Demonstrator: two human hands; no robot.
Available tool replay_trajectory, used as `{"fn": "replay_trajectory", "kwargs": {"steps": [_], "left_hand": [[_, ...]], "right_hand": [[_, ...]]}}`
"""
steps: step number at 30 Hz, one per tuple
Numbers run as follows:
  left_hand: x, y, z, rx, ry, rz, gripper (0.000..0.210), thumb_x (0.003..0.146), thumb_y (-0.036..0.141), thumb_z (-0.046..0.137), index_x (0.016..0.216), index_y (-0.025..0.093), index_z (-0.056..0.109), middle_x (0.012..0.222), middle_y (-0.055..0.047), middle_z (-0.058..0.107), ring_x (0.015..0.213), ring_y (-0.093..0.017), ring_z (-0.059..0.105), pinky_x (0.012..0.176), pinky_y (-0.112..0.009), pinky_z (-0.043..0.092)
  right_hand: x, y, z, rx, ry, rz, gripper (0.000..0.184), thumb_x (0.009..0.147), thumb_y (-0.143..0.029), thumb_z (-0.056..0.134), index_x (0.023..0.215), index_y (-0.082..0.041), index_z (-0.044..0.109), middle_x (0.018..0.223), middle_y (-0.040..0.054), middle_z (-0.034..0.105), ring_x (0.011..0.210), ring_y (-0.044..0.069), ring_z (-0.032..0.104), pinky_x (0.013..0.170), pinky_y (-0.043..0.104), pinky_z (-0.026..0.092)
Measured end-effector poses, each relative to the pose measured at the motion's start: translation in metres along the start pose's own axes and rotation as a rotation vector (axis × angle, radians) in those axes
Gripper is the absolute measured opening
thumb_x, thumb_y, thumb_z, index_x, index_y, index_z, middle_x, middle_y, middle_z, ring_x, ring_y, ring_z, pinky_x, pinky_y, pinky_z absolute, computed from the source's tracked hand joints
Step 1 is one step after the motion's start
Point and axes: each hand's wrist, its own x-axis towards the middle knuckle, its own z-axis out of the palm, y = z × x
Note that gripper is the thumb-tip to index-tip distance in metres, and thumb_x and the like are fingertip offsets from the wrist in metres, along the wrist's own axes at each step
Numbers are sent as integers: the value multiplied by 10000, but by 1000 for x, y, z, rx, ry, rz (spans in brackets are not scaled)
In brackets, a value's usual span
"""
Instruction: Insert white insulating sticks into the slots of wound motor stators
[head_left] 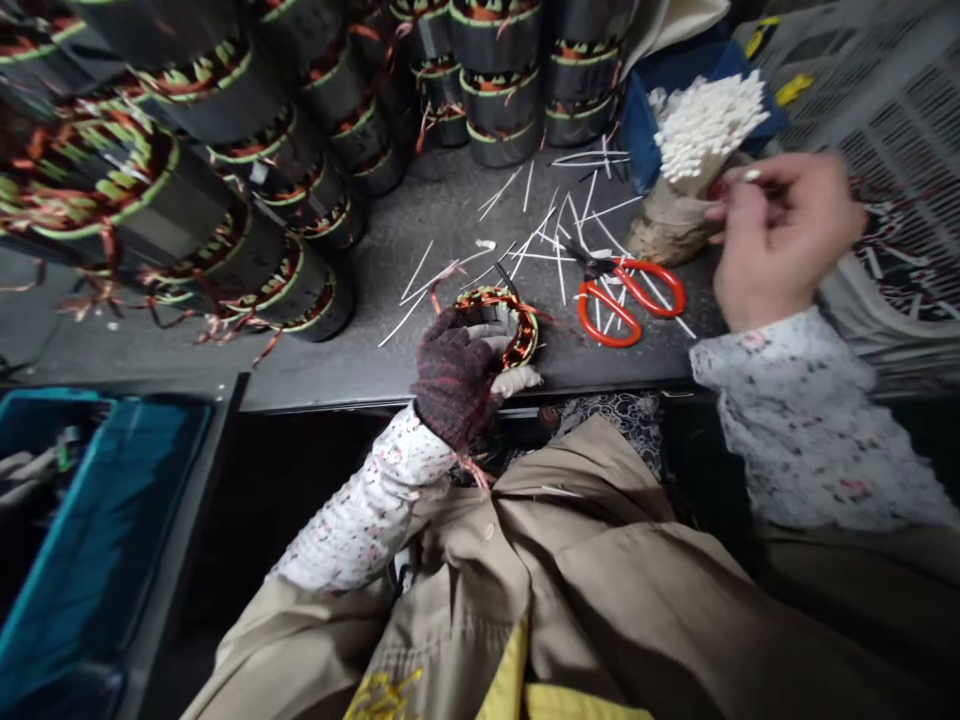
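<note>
My left hand (459, 365), in a dark maroon fingerless glove with pale wrapping on the fingers, grips a small stator (529, 325) with copper windings and a pale green liner at the front of the bench. My bare right hand (787, 230) is pinched closed beside a bundle of thin white sticks or tubes (709, 130) wrapped in brownish paper. A small white spot shows at its fingertips; I cannot make out what it is. Between the hands lie scissors with red handles (630, 295), partly over loose white strips (559, 235).
Tall stacks of wound stators (262, 190) fill the left and back of the bench (420, 220). Behind the bundle is a blue bin (645, 130). A white plastic basket (885, 100) stands at right, and a teal crate (112, 500) at lower left.
</note>
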Motion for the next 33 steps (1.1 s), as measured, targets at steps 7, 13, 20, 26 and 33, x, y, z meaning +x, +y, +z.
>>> {"fn": "replay_trajectory", "kwargs": {"steps": [7,13,20,26,33], "left_hand": [[-10,9,12,63,113,32,160,971,338,650,1040,234,750,1136,-61,798,1099,-249,755,1246,-591,388],[-17,1,11,14,58,20,421,959,420,670,1322,215,613,1290,-109,737,1262,-249,686,1229,-482,446],[-20,-1,20,-132,94,-21,729,969,454,655,1577,212,334,1445,-155,635,1370,-281,614,1165,-452,519],[-23,10,31,-472,192,-253,525,1049,394,529,1553,329,395,1436,-88,636,1213,-192,711,1003,-364,622],[-18,9,24,-464,259,-161,167,997,351,650,1098,253,740,1290,-62,717,1161,-201,718,1021,-397,598]], "right_hand": [[-113,-73,-2,390,-160,-218,207,998,-300,474,993,-283,680,1045,87,797,992,301,752,871,513,603],[-144,-75,-2,614,-370,-241,188,964,-200,488,839,-260,615,761,7,730,663,182,690,623,334,560],[-116,-87,30,648,-452,12,265,977,-328,545,748,-231,638,714,10,719,642,155,662,627,293,522],[-98,-95,44,707,-442,161,241,934,-396,661,769,-222,685,684,-10,696,552,125,585,542,268,485],[-92,-98,24,639,-515,-1,292,994,-366,563,749,-216,614,738,14,650,655,141,604,617,284,492]]}}
